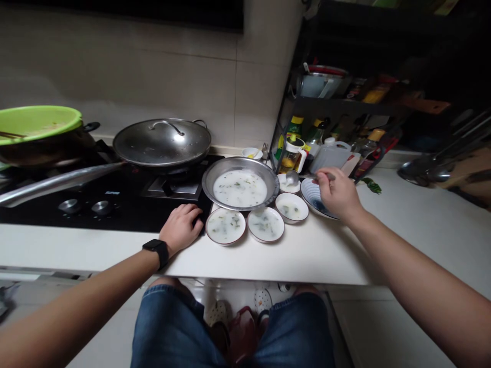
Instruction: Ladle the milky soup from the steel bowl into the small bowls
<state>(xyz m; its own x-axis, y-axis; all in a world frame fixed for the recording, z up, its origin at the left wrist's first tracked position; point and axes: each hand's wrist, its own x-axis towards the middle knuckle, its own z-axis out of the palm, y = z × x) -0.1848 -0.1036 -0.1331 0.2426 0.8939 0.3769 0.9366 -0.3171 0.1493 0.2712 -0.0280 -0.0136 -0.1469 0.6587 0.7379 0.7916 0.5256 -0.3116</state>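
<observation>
My right hand (337,193) is closed around the handle of a metal ladle (292,177). The ladle's head hangs over a small white bowl (284,188) of whitish soup at the back. Below my right hand is a blue-patterned bowl (309,192), partly covered by it. A wide steel basin (207,190) holds milky soup with green bits. In front of it stand a left bowl (225,226), a middle bowl (266,225) and a right bowl (291,207), each with similar soup. My left hand (181,226) lies loosely at the hob's front corner, holding nothing, fingers a little bent.
A lidded wok (163,143) sits on the black hob (126,204), its long handle (65,181) reaching left. A green basin (42,120) stands behind that. Bottles and an oil jug (291,156) crowd the rack (345,105). A small dish (252,153) sits by the wall.
</observation>
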